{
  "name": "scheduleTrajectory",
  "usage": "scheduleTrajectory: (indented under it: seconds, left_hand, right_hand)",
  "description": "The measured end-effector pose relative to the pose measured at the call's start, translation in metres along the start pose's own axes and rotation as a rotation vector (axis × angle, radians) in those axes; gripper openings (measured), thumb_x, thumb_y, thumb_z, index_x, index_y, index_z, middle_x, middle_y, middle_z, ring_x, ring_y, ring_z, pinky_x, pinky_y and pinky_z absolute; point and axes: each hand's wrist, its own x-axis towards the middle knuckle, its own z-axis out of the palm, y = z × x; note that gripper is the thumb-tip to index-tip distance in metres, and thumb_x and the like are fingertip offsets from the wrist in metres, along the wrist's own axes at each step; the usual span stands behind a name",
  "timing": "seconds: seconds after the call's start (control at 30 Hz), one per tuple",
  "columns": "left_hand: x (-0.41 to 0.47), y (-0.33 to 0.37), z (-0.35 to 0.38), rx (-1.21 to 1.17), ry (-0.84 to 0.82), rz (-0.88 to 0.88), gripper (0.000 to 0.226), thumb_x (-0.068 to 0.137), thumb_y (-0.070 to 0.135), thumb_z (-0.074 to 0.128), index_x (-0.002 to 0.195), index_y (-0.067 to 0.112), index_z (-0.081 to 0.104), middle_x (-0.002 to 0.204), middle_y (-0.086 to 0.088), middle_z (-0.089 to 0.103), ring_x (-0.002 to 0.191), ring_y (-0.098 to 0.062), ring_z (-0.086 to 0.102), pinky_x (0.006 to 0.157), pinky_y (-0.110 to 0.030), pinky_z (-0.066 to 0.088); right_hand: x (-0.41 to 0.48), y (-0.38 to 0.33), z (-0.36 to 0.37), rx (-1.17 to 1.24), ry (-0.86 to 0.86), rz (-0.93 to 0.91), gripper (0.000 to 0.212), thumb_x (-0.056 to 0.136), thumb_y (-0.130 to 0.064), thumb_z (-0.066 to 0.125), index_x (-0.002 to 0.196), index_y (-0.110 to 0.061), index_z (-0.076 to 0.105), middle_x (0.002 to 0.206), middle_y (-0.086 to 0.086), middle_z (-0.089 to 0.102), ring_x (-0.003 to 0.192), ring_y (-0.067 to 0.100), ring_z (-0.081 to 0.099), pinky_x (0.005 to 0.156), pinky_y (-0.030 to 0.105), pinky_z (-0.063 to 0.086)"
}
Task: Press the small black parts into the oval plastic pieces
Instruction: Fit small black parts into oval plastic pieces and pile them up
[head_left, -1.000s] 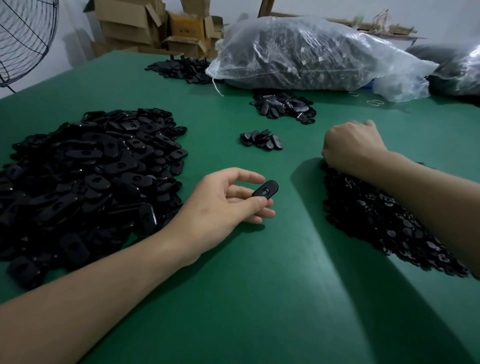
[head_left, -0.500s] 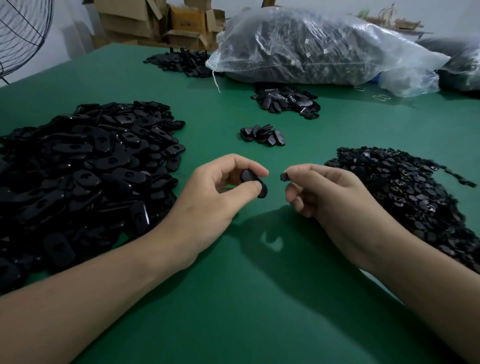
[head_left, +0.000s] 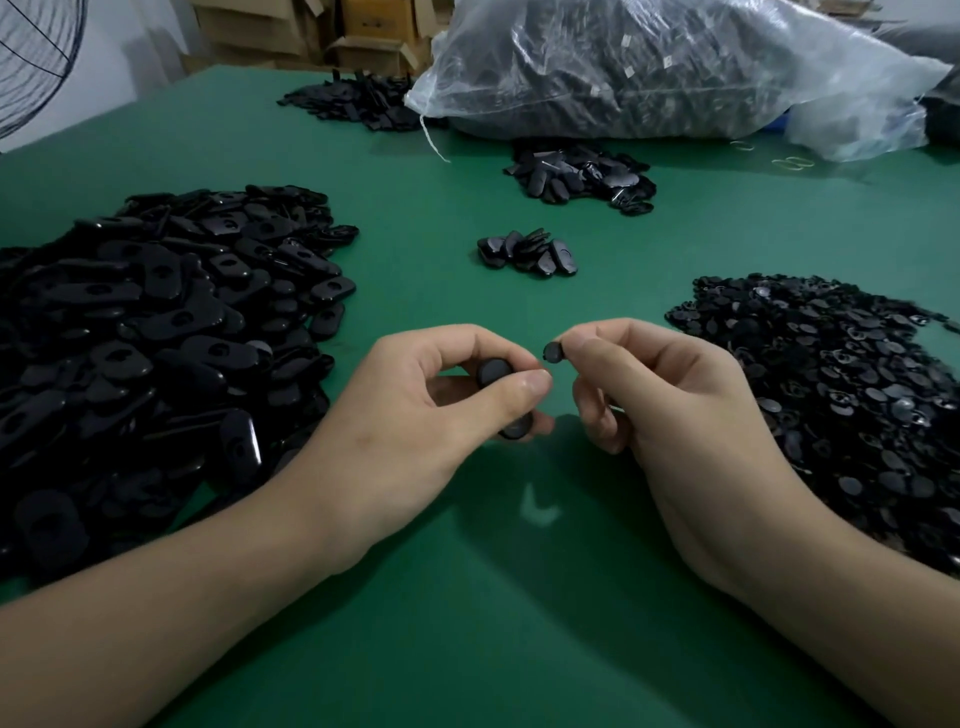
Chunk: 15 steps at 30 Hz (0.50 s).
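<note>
- Left hand (head_left: 415, 415): fingers curled, thumb and forefinger pinching one oval piece (head_left: 493, 371) held clear of the table (head_left: 467, 623). The thumb covers the middle of the piece, so its socket cannot be seen.
- Right hand (head_left: 660, 410): fingers curled, thumb and forefinger tips pinching a single small black part (head_left: 553, 352). The part is level with the oval piece and just beside it, not touching.
- Step in hand (a judgement): the part is presented to the piece but not yet seated. Aligning it and pressing it in are left to do for this pair.
- Small cluster (head_left: 527, 252), beyond the hands at mid-table: a few oval pieces, probably finished ones, though no insert can be made out in them.
- Stock of oval pieces (head_left: 156, 322): a large heap beside the left forearm, many showing open holes.
- Stock of small parts (head_left: 831, 395): a broad heap beside the right forearm.
- Progress overall (again a judgement): early, since both heaps are large and the likely output is small.
- Farther off: another pile (head_left: 582, 176) of dark pieces, and behind it a clear plastic bag (head_left: 649, 67) filled with more.
</note>
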Motion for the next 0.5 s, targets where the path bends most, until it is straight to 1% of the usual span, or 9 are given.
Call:
scheduleTrajectory:
  seconds: [0.17, 0.3, 0.37, 0.5]
  left_hand:
    - [-0.0001, 0.0005, -0.0004, -0.006, 0.028, 0.002, 0.004, 0.085, 0.021, 0.077, 0.084, 0.017, 0.077, 0.071, -0.001, 0.069, 0.075, -0.018, 0.078, 0.069, -0.011, 0.053]
    - [0.0004, -0.0006, -0.0009, 0.001, 0.048, 0.007, 0.009, 0.083, 0.028, 0.076, 0.085, 0.020, 0.077, 0.070, 0.001, 0.067, 0.075, -0.019, 0.078, 0.070, -0.013, 0.054]
    - [0.0008, -0.0017, -0.0013, 0.007, 0.060, 0.012, 0.006, 0.086, 0.026, 0.076, 0.085, 0.019, 0.077, 0.070, 0.002, 0.066, 0.074, -0.018, 0.078, 0.069, -0.014, 0.054]
    - [0.0008, -0.0022, -0.0019, 0.023, 0.062, 0.023, 0.007, 0.090, 0.021, 0.075, 0.085, 0.018, 0.076, 0.071, 0.002, 0.063, 0.071, -0.016, 0.077, 0.069, -0.015, 0.054]
  right_hand:
    - [-0.0013, 0.0006, 0.0004, -0.035, -0.010, -0.027, 0.016, 0.094, -0.027, 0.070, 0.079, -0.021, 0.075, 0.057, -0.002, 0.056, 0.053, 0.010, 0.041, 0.048, 0.018, 0.035]
    - [-0.0017, 0.0021, 0.0007, -0.058, -0.014, -0.039, 0.015, 0.089, -0.030, 0.069, 0.079, -0.020, 0.074, 0.056, -0.004, 0.055, 0.052, 0.009, 0.041, 0.048, 0.019, 0.035]
    - [-0.0016, 0.0030, 0.0003, -0.073, -0.023, -0.041, 0.016, 0.090, -0.029, 0.069, 0.078, -0.020, 0.073, 0.055, -0.005, 0.054, 0.053, 0.010, 0.041, 0.049, 0.019, 0.035]
    - [-0.0014, 0.0031, 0.0001, -0.123, -0.046, -0.035, 0.018, 0.087, -0.035, 0.067, 0.078, -0.020, 0.072, 0.056, -0.004, 0.057, 0.054, 0.010, 0.044, 0.051, 0.020, 0.036]
